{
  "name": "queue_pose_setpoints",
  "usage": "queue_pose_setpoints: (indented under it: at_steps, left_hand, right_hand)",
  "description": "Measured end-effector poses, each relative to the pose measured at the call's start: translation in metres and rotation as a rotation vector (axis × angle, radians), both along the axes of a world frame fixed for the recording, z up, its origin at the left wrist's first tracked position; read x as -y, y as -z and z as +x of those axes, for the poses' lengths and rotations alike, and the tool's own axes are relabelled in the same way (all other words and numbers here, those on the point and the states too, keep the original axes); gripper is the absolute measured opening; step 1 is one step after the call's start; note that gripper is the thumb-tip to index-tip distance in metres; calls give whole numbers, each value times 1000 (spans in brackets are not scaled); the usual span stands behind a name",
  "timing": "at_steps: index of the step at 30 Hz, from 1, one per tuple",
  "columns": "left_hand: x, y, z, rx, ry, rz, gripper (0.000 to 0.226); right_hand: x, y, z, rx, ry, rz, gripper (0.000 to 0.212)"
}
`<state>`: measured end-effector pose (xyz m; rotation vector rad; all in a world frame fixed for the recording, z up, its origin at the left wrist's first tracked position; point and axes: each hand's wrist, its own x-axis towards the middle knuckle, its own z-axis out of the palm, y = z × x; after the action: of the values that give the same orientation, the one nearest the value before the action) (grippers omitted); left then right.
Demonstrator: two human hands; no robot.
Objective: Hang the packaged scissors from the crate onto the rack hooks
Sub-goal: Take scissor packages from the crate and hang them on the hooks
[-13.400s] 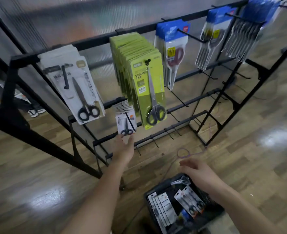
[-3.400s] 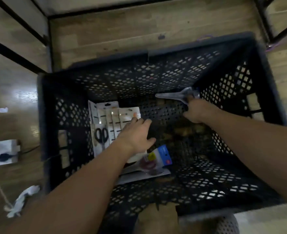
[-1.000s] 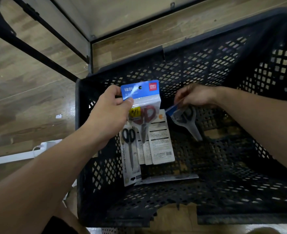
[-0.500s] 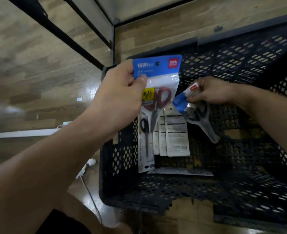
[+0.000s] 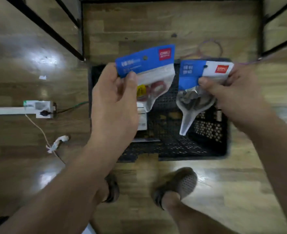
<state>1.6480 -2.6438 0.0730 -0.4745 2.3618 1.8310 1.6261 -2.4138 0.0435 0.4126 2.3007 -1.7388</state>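
My left hand (image 5: pixel 113 100) pinches the blue header of a packaged pair of red-handled scissors (image 5: pixel 149 70), held up above the black crate (image 5: pixel 173 149). My right hand (image 5: pixel 230 95) pinches a second pack, blue-and-white headed with grey-handled scissors (image 5: pixel 195 92) hanging point down. Both packs hover side by side over the crate. White scissor packs (image 5: pixel 141 119) lie on the crate floor, partly hidden behind my left hand. Only the rack's black lower bars (image 5: pixel 81 31) show at the top; its hooks are out of view.
The crate stands on a wooden floor just in front of my feet (image 5: pixel 178 184). A white power strip (image 5: pixel 38 108) with a cable lies on the floor to the left. A purple loop (image 5: pixel 210 48) lies behind the crate. Rack legs frame the top corners.
Both hands have lifted their packs up out of the crate and now hold them side by side. The view has pulled back, so the crate looks smaller and my feet show.
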Motion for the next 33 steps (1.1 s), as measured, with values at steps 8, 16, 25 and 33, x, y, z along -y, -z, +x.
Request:
queue_pose_setpoints:
  at_steps: [8, 16, 25, 33]
  left_hand:
    - [-33, -328, 20, -49, -91, 167, 21]
    - [2, -623, -8, -411, 46, 191, 16]
    - [12, -690, -28, -477, 215, 161, 15]
    - [-44, -707, -55, -509, 107, 134, 17]
  right_hand:
    - [-23, -369, 27, -72, 161, 51, 9]
    - [7, -647, 29, -291, 81, -45, 10]
    - [9, -719, 63, -473, 227, -175, 15]
    - [-58, -731, 21, -567, 263, -147, 10]
